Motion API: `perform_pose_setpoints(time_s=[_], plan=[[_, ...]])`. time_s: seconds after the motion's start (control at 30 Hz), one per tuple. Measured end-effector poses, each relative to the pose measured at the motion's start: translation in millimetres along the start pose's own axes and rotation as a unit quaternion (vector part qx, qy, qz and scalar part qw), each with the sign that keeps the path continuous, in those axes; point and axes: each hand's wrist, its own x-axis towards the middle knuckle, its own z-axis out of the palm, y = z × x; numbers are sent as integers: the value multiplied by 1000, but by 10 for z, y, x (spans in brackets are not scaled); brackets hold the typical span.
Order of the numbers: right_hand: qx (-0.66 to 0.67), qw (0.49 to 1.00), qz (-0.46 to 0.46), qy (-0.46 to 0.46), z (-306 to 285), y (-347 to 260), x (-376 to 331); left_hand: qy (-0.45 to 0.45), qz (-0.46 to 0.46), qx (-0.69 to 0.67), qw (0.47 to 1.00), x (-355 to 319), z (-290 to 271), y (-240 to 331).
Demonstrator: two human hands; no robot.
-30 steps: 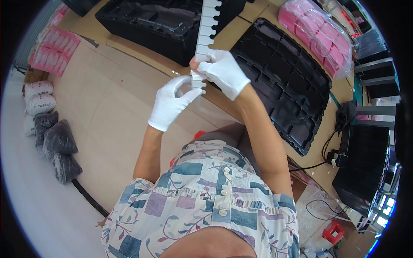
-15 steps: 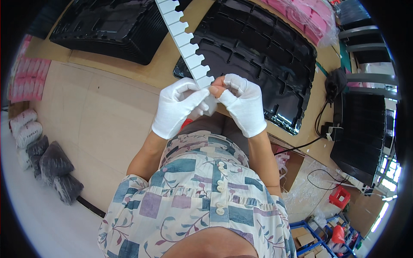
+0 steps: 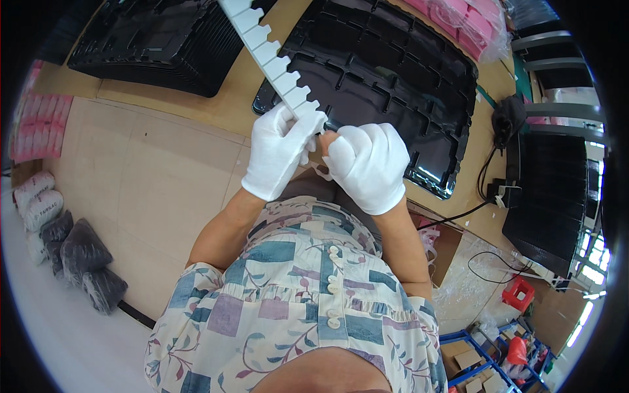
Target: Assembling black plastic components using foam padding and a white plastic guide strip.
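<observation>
Head view showed both gloved hands meeting just above the middle of the frame. The fingers (image 3: 295,134) of the left hand (image 3: 278,157) were curled and pressed around the lower end of a long white notched strip (image 3: 272,56), gripping it from the left. The right hand (image 3: 370,167) was balled into a loose fist just beside the left, its fingers (image 3: 334,147) pinched at the strip's near end; what exactly they pinched was hidden by the glove. A small white piece (image 3: 321,171) hung below the spot where the two hands touched.

The strip ran from the hands diagonally toward the upper left of the frame, its toothed edge facing right, and passed over the tan worktop (image 3: 164,170) out of the top edge.

Behind the hands, at the upper centre and right, lay a large black moulded tray (image 3: 393,72) with ribbed compartments. A second stack of black trays (image 3: 157,39) sat at the upper left. Pink packets in clear wrap (image 3: 472,26) lay at the top right, and more pink packets (image 3: 39,128) at the far left edge. Dark and white bundles (image 3: 65,245) were grouped at the lower left. A black cable (image 3: 458,213) trailed off the worktop's edge at the right, near a dark cabinet (image 3: 550,190).
</observation>
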Motion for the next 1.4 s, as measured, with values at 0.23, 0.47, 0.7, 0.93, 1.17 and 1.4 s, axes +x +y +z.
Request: perform_pose_setpoints(time_s=[0.23,0.47,0.7,0.93,1.17,1.4], plan=[[118,992,7,-54,54,83,81,100,252,211,939,-222,-20,-153],[107,987,-112,-35,-39,-81,121,33,-53,-112,992,-222,-167,60],[184,964,-170,-85,-165,-94,226,44,-4,-72,996,-424,-216,135],[185,955,-210,-101,-146,-23,424,86,-47,-337,937,-377,-108,158],[443,826,321,-133,129,176,587,147,210,-23,966,-131,-440,-169],[264,884,250,-292,653,605,670,139,367,368,843,112,-517,-227]])
